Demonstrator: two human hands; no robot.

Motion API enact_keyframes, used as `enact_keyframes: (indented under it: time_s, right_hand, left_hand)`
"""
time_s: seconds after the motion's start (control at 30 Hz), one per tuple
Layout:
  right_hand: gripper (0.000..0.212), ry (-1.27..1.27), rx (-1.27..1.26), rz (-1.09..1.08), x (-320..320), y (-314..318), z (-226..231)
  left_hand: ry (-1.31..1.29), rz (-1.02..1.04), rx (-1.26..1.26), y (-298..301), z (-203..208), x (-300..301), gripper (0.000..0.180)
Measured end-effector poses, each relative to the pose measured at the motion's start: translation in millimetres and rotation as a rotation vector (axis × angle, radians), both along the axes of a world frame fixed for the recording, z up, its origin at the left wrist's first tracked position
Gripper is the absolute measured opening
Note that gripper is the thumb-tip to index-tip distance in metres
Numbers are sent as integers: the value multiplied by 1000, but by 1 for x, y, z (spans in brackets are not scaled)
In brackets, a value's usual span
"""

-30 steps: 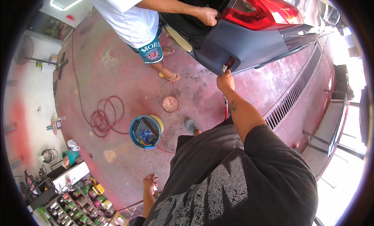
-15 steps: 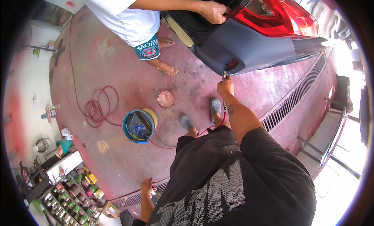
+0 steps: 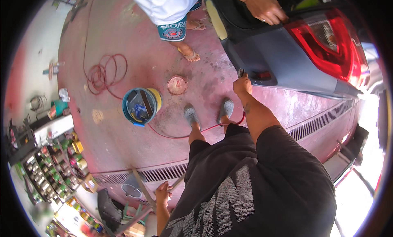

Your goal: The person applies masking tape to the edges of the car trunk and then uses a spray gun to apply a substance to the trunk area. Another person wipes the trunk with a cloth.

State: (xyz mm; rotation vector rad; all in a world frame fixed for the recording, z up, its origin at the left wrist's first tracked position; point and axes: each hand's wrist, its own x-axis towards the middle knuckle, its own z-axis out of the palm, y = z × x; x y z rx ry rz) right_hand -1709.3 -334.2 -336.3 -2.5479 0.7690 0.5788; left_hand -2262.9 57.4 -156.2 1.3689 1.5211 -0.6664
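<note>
My right hand (image 3: 242,85) is closed round a small metal air gun (image 3: 240,72), with the red hose (image 3: 196,136) running from it past my feet. The gun's tip is beside the lower corner of a grey car bumper (image 3: 282,65), near its dark recess with a red reflector (image 3: 261,76). Whether it touches the bumper I cannot tell. Down by my side, my left hand (image 3: 163,192) has curled fingers; a small pale thing shows at them, too little to name. Above the bumper is a red tail light (image 3: 327,44). A co-worker's hand (image 3: 266,8) rests at the car's rear edge.
A blue bucket (image 3: 127,112) with tools in it stands left of my feet, beside a round reddish lid (image 3: 177,85). Coiled hose (image 3: 102,75) lies on the red floor. The co-worker's sandalled foot (image 3: 189,53) is ahead. A drain grate (image 3: 323,118) crosses the right side.
My view has turned, so the car sits further right and larger. My right hand with the air gun has shifted slightly along the bumper's corner. The co-worker's hand has opened out from a fist.
</note>
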Motion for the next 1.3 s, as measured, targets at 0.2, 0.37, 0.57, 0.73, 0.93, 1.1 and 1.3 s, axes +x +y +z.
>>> enact_keyframes:
  time_s: [0.2,0.37,0.57,0.73,0.93,1.1,1.3]
  right_hand:
    - [45,-42,-38,196,37,45,-16]
    - [47,-54,-20,170,71,80,-3]
    - [55,-135,-9,106,104,101,-15]
    - [55,-186,-3,-117,138,125,-18]
    - [52,-115,60,-143,164,130,-38]
    - [47,-262,-78,-467,148,156,7]
    - [51,-61,55,-303,162,129,-77]
  left_hand:
    - [85,59,-58,-52,-26,-64,39]
    - [136,105,-74,-53,-21,-78,38]
    - [104,68,-15,-22,-20,-79,37]
    - [19,86,42,9,-16,-50,36]
    - [5,76,39,37,-8,-26,37]
    - [28,86,39,41,-12,-45,37]
    - [52,56,-11,47,-27,-56,35]
